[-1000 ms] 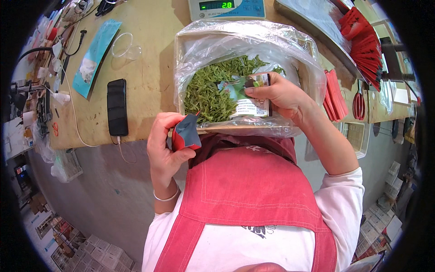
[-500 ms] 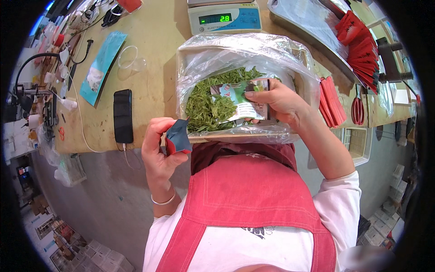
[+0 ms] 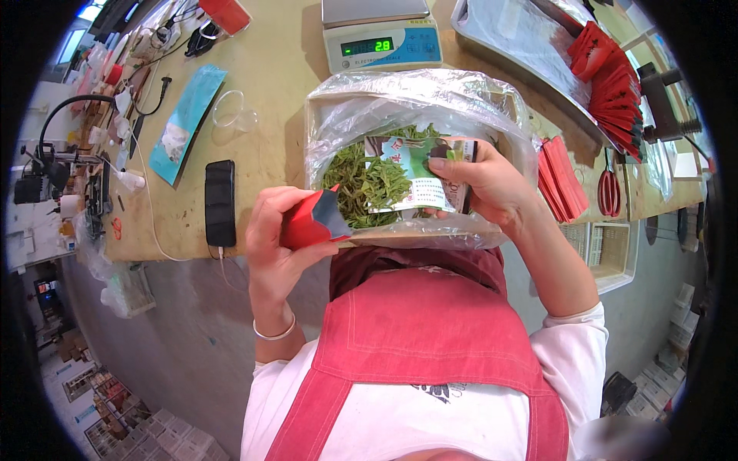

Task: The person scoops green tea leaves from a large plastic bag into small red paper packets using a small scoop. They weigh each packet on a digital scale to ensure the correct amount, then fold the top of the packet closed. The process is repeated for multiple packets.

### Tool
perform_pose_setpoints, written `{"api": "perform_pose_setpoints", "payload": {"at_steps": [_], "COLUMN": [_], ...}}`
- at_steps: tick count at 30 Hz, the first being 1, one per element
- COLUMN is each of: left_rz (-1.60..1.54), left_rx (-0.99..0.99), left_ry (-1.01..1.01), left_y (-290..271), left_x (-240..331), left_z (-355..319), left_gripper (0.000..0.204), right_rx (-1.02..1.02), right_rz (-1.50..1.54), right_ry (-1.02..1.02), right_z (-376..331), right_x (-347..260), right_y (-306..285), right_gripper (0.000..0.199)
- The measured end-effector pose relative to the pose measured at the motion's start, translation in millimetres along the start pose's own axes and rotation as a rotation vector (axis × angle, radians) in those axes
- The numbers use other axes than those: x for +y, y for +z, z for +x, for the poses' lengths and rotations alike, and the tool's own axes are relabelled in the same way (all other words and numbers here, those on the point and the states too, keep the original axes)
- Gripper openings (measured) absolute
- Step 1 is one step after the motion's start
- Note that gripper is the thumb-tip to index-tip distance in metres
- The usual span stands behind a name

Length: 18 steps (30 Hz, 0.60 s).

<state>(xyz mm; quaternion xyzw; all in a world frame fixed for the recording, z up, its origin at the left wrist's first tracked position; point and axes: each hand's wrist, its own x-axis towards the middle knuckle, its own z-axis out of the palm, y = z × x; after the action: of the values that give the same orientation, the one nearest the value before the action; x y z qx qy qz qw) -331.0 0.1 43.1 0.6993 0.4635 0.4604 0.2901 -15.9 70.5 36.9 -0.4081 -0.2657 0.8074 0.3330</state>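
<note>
My left hand (image 3: 270, 230) pinches a small red pouch (image 3: 309, 223). The pouch's mouth gapes, showing a grey-blue lining, and points right toward the leaves. My right hand (image 3: 496, 183) grips a printed green-and-white sheet or flat packet (image 3: 424, 177) by its right end, thumb on top. Green dried leaves, looking like tea, lie over its left part. Beneath it, more leaves (image 3: 347, 178) fill a shallow box (image 3: 310, 115) lined with a clear plastic bag (image 3: 415, 83). The pouch is at the box's near left corner, left of the sheet.
Behind the box stands an electronic scale (image 3: 384, 46). On the left lie a black phone (image 3: 220, 203) on a cable, a teal pouch (image 3: 187, 127) and a clear cup (image 3: 237, 115). To the right are red pouches (image 3: 563, 178), scissors (image 3: 609, 192) and a metal tray (image 3: 515, 50).
My left hand has brought the red pouch slightly right and up, its mouth turning more toward the leaves. The sheet in my right hand is a little farther right. The whole view has shifted slightly.
</note>
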Motion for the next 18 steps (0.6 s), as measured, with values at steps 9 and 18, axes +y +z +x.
{"api": "perform_pose_setpoints", "payload": {"at_steps": [9, 18], "left_rz": [0.278, 0.385], "left_rx": [0.007, 0.005], "left_ry": [0.0, 0.06], "left_y": [28, 50], "left_x": [20, 37], "left_z": [32, 47], "left_gripper": [0.063, 0.064], "right_rx": [0.057, 0.09], "right_rz": [0.078, -0.009], "right_ry": [-0.268, -0.456], "right_z": [-46, -56], "right_x": [-24, -27], "right_y": [6, 4], "right_gripper": [0.027, 0.022]}}
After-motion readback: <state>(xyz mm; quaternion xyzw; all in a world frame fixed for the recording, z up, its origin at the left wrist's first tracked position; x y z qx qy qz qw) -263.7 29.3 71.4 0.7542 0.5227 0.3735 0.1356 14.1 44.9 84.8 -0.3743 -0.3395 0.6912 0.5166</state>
